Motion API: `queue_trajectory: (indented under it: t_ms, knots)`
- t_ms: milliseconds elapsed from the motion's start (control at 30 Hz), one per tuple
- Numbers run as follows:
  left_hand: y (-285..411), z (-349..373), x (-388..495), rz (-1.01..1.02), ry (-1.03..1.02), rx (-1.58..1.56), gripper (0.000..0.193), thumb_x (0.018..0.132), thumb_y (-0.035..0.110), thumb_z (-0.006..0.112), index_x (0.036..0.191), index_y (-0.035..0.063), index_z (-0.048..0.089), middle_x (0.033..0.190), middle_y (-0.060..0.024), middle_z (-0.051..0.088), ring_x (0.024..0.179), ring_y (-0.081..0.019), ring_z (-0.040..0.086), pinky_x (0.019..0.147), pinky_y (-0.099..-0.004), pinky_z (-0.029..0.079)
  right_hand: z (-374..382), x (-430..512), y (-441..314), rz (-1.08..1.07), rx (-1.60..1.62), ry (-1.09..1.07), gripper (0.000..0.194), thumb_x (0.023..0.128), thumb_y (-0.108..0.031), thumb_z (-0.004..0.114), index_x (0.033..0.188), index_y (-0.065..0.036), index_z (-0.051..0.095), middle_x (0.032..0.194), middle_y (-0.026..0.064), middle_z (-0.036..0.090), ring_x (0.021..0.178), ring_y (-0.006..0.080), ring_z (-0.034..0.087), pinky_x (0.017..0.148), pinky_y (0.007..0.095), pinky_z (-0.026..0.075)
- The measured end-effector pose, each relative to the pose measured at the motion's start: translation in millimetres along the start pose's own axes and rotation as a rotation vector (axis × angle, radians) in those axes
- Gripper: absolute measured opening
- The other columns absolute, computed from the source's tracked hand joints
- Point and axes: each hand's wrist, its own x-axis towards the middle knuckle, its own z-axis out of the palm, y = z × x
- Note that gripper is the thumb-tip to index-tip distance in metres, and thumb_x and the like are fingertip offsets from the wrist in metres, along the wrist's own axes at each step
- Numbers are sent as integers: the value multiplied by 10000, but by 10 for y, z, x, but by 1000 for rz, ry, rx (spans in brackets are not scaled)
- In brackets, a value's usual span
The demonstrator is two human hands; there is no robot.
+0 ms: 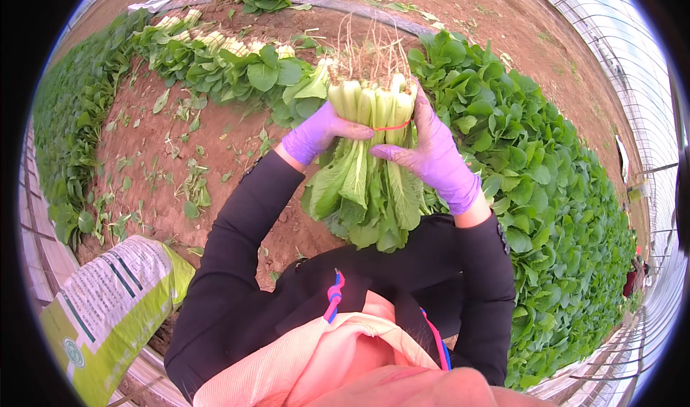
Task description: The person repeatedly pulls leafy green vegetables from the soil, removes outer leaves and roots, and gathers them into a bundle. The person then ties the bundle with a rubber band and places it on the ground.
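A bundle of leafy greens [372,186] hangs between my hands, roots up and leaves down. A red band [392,127] runs around its pale stalks, and thin brown roots [372,57] stick up from them. My left hand [326,132], in a purple glove, grips the bundle's left side with the thumb across the stalks. On the right side my right hand [434,148], in a matching soiled glove, holds it too, its thumb just below the band. The fingers behind the bundle are hidden.
Tied bundles [232,46] lie in a row on the soil at the upper left. Greens grow densely on the right [550,218] and far left [81,127]. A printed green-and-white sack [118,294] stands at the lower left. A grey hose [366,11] crosses the soil beyond.
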Motion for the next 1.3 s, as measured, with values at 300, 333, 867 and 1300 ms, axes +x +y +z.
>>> queue_trajectory:
  t_ms: [300,333,867,1300]
  knots:
    - [-17,-240,-363,-51,92,167,544,706,31,835,1207,40,624,1111,-10,683,1039,-111,617,961,-307,475,261,-21,131,-5,-39,-148,1008,757,-252,839,1517,1,227,1362,208,530,1239,317,547,1036,379,432]
    - [-66,-337,-490,-86,147,182,547,708,31,829,1213,35,619,1115,-21,684,1037,-119,623,961,-310,480,218,-88,173,2,-36,-164,948,783,-223,818,1513,-4,253,1376,200,525,1247,303,543,1048,372,425]
    - [-216,-2131,-628,-495,479,381,490,772,33,744,1246,10,624,1187,-63,677,1049,-154,634,954,-296,466,-1468,-2243,1732,1009,38,129,448,950,-53,579,1380,31,484,1335,155,564,1225,218,545,1049,329,415]
    - [-1487,-4050,2173,-812,258,1956,678,733,563,691,1170,46,663,1206,-191,653,1135,-340,610,975,-409,464,-2039,-3532,2180,1287,-245,291,386,918,-76,608,1293,8,574,1211,156,651,1116,204,620,963,319,481]
